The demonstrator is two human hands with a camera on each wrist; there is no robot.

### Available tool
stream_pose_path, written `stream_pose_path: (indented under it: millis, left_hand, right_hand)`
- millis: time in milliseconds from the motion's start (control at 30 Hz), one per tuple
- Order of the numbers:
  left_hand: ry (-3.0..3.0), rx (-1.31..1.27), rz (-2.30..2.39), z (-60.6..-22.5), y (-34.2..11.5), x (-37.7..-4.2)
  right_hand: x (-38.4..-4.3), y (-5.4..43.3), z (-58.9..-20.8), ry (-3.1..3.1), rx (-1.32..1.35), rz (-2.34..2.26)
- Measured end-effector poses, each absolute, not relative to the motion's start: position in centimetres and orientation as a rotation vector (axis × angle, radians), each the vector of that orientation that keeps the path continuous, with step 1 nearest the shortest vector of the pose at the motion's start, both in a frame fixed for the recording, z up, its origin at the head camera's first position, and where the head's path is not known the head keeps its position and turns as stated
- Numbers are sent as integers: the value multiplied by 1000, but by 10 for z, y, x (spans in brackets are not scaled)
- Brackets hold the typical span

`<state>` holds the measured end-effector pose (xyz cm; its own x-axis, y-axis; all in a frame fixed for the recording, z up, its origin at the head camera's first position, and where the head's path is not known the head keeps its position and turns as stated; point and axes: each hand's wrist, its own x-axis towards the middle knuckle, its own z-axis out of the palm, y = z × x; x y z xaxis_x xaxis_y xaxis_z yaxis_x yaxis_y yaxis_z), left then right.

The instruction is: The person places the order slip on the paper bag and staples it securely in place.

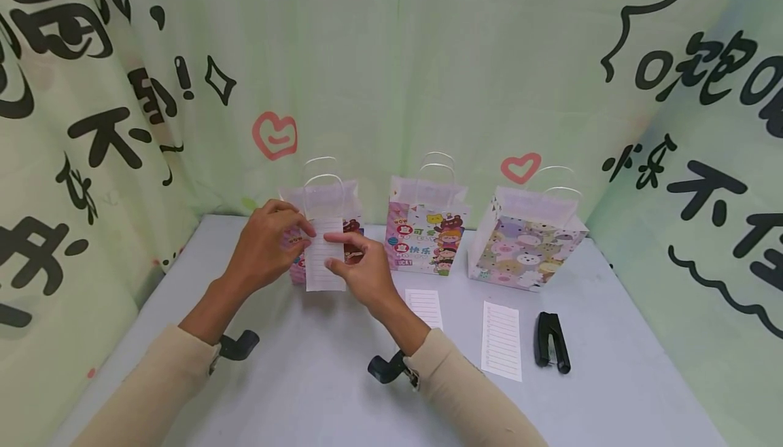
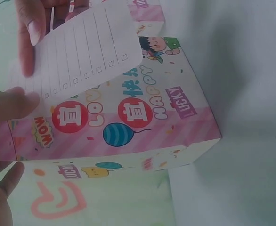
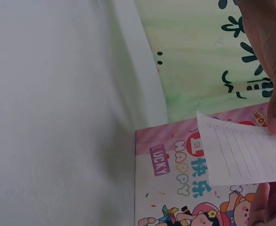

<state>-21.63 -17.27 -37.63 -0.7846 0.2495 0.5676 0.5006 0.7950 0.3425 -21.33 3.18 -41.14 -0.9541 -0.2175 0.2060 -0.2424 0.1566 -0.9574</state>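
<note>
A white lined paper slip [image 1: 324,267] with small check boxes stands upright against the front of the left gift bag [image 1: 351,204]. My left hand [image 1: 269,240] pinches the slip's left edge near the top, its thumb on the front of the paper. Fingers of that hand [image 2: 0,193] reach around the bag's side. From the right, my right hand [image 1: 367,272] holds the slip's other edge, index finger and thumb on the paper. In the right wrist view the slip [image 3: 239,153] tilts away from the printed bag [image 3: 168,188] at its lower end.
A second matching gift bag [image 1: 422,240] stands in the middle, and an animal-print bag [image 1: 529,250] on the right. Two more lined slips [image 1: 423,306] [image 1: 501,340] lie in front of them. A black stapler [image 1: 552,343] rests to their right on the white table [image 1: 293,392]. Printed curtains [image 1: 397,94] surround it.
</note>
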Motion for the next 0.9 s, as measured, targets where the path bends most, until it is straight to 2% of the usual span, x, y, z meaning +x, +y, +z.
stream_pose_path:
  millis: [400,900]
  left_hand:
    - [-2407,-551,-665,-380,-171,-220]
    - [-2371,-522,-681,-384,-168,-225]
  right_hand:
    - [-215,38,-413,-2364,462,1949]
    - [-204,88,-420,-2385,376,1824]
